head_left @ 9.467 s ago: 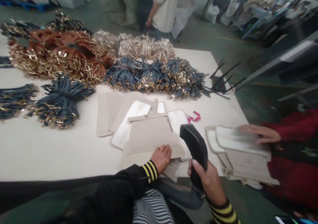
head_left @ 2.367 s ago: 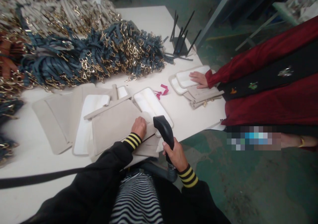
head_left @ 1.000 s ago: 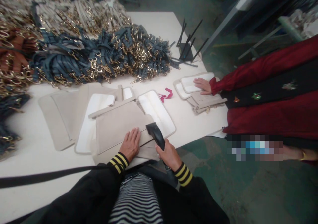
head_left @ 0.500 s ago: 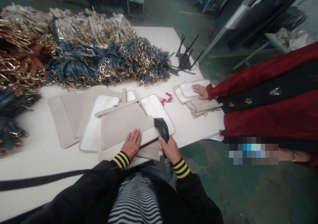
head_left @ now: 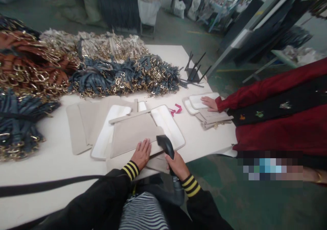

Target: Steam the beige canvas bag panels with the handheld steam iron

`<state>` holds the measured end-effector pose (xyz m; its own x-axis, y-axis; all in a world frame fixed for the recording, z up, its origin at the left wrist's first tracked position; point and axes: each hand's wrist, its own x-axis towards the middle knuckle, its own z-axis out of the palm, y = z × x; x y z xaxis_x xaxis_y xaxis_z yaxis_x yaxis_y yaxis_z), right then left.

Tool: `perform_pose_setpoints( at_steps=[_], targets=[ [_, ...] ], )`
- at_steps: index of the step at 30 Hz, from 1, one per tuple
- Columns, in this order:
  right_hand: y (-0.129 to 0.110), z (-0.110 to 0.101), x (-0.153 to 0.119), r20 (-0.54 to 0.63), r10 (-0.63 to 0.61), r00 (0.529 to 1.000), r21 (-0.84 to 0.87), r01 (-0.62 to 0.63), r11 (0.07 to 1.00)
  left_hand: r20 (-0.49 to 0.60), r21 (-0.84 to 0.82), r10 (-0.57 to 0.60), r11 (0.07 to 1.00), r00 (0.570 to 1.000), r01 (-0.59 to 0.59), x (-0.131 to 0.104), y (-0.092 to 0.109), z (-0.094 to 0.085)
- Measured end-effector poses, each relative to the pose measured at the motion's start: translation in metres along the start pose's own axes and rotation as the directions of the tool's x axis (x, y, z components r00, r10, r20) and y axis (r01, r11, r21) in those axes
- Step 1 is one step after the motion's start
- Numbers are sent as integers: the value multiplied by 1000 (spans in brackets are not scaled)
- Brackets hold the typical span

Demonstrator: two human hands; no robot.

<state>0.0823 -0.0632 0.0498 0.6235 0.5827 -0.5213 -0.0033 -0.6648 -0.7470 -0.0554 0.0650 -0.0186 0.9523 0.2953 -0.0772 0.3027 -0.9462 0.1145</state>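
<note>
My left hand [head_left: 142,154] lies flat with its fingers stretched over the lower edge of a beige bag piece [head_left: 135,134]. My right hand [head_left: 178,164] is wrapped round the handle of a black hose nozzle [head_left: 167,145]. The flat mouth of the nozzle is over the right end of that beige piece; whether it touches the surface I cannot tell. From the handle a thick dark hose [head_left: 176,191] bends down toward my body. White-lined panels [head_left: 167,126] and further beige pieces [head_left: 79,131] lie fanned out beneath and beside the piece.
Bundled blue straps with gold clasps [head_left: 122,75], brown straps [head_left: 28,61] and pale straps [head_left: 99,46] cover the table's far left. A black router [head_left: 193,74] stands beyond a pink ribbon [head_left: 176,110]. At right, a co-worker's hand [head_left: 209,102] rests on stacked bag pieces.
The nozzle's mouth has shifted slightly left along the beige piece. My left hand stays almost where it was. The camera view has tilted up and a little to the left.
</note>
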Motion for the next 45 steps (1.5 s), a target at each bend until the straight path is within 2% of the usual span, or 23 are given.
perform_pose_setpoints(
  at_steps=[3,5,6,8,10,11,12,14,17,19,21,26,29,31,32,33,34,35,37,38,40,42,45],
  targets=[
    [-3,-16,-5,-132,-44,990,69,54,996,-33,-172,-62,984,998,55,4,-13,-34],
    [-9,-33,-11,-279,-72,958,165,121,979,-178,-379,-174,920,969,95,4,-34,-79],
    [-12,-41,-15,-315,-74,946,215,148,965,-276,-501,-264,860,924,97,3,-46,-106],
    [-20,-54,-23,-322,-66,945,284,163,945,-382,-728,-495,681,781,76,2,-70,-161],
    [-25,-59,-33,-295,-59,954,304,152,940,-360,-900,-708,435,608,-26,0,-87,-200],
    [-27,-60,-37,-288,-61,956,298,150,943,-305,-949,-786,300,537,-101,0,-90,-208],
    [-28,-60,-41,-282,-69,957,284,152,947,-230,-970,-844,162,484,-179,0,-90,-208],
    [-30,-58,-47,-277,-97,956,251,169,953,-25,-952,-899,-113,437,-285,1,-81,-184],
    [-32,-53,-50,-241,-138,961,203,189,961,396,-817,-825,-517,403,-255,-5,-56,-113],
    [-35,-49,-48,-171,-152,974,153,178,972,613,-688,-708,-696,351,-205,-13,-42,-68],
    [-38,-43,-45,-75,-145,987,95,152,984,699,-605,-632,-772,333,-195,-22,-34,-40],
    [-38,-27,-36,126,-119,985,-32,124,992,698,-592,-601,-790,390,-159,-35,-36,-25],
    [-34,-22,-34,158,-113,981,-84,127,988,678,-689,-612,-723,407,61,-48,-50,-21],
    [-32,-22,-33,133,-106,985,-85,118,989,503,-863,-795,-446,339,236,-60,-69,-18],
    [-31,-22,-32,113,-99,989,-76,108,991,322,-922,-896,-223,307,315,-64,-81,-18],
    [-31,-23,-32,95,-89,991,-64,95,993,107,-925,-946,18,306,380,-65,-96,-19],
    [-30,-23,-31,83,-80,993,-50,84,995,-83,-876,-935,233,346,421,-63,-111,-21],
    [-30,-24,-30,74,-71,995,-37,74,997,-205,-809,-884,395,421,435,-58,-126,-26],
    [-29,-25,-28,66,-55,996,-20,57,998,-253,-707,-775,557,580,435,-37,-153,-37],
    [-29,-26,-26,63,-47,997,-14,48,999,-201,-685,-747,570,634,454,-23,-164,-44],
    [-29,-27,-22,49,-28,998,3,27,1000,-15,-678,-732,508,681,531,5,-180,-54],
    [-29,-29,-16,18,-9,1000,41,8,999,158,-711,-728,385,667,589,26,-187,-60],
    [-29,-34,-3,-61,36,998,138,-28,990,266,-791,-735,204,624,577,39,-188,-62]
  ],
)
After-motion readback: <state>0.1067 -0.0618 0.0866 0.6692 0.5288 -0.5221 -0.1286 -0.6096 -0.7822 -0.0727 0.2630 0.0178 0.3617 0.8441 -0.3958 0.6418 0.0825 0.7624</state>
